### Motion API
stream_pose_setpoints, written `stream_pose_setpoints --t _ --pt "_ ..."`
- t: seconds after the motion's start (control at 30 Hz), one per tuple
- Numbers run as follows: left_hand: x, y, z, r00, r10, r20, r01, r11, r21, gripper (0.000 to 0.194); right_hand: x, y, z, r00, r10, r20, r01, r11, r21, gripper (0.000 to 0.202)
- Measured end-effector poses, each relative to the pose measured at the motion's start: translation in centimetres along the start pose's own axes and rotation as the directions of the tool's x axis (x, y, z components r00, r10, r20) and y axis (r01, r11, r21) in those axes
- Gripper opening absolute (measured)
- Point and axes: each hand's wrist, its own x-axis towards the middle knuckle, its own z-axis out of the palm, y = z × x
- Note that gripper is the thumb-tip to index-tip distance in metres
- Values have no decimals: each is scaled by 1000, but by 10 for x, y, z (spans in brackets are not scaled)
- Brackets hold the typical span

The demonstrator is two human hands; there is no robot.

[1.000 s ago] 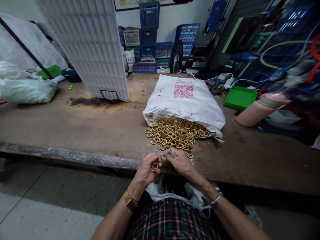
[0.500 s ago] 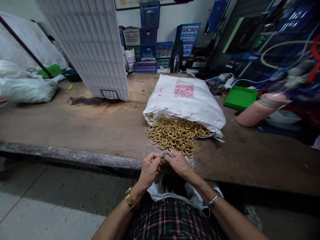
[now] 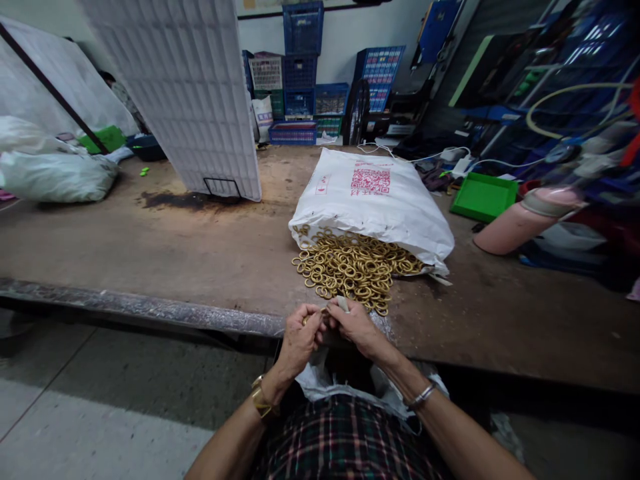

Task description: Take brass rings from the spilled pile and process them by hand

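Observation:
Close together at the table's front edge, both my hands have their fingers closed. My left hand (image 3: 301,333) pinches a small brass-coloured ring (image 3: 306,321), mostly hidden by the fingers. My right hand (image 3: 356,327) grips a small pale flat piece (image 3: 343,304) that sticks up between thumb and fingers; its fingertips meet those of my left hand. Just beyond them lies a heap of brass-coloured rings (image 3: 350,267), spilling from the open mouth of a white sack (image 3: 370,190) with a red printed code.
The brown table (image 3: 200,260) carries a white ridged panel (image 3: 185,100) at left, plastic bags (image 3: 60,177), a green tray (image 3: 484,197) and a pink bottle (image 3: 515,223) at right. Stacked crates (image 3: 301,73) stand behind. A white bag lies in the lap.
My right hand has turned slightly, and the pale piece now points more upright. My fingertips have come closer together. The view has shifted slightly.

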Motion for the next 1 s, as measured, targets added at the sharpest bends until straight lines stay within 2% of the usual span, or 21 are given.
stream_pose_setpoints --t 0.13,0.27,0.6,0.77,1.0 --pt "0 0 -1 1000 -2 18 2 1000 6 34 2 -2 -3 989 -137 -47 127 976 -176 19" --pt "0 -2 -3 999 -5 42 4 1000 20 34 0 -5 -3 981 -189 -42 173 952 -251 20" --pt "-1 -3 -7 994 -42 100 48 997 -57 36 0 -1 -4 992 -128 -5 127 984 -122 18" --pt "-4 1 -7 992 -48 118 64 989 -135 36 0 1 -1 996 -88 29 90 993 -82 24" --pt "-2 1 -7 986 -74 147 96 984 -152 35 1 0 0 989 -147 -11 144 982 -119 27"
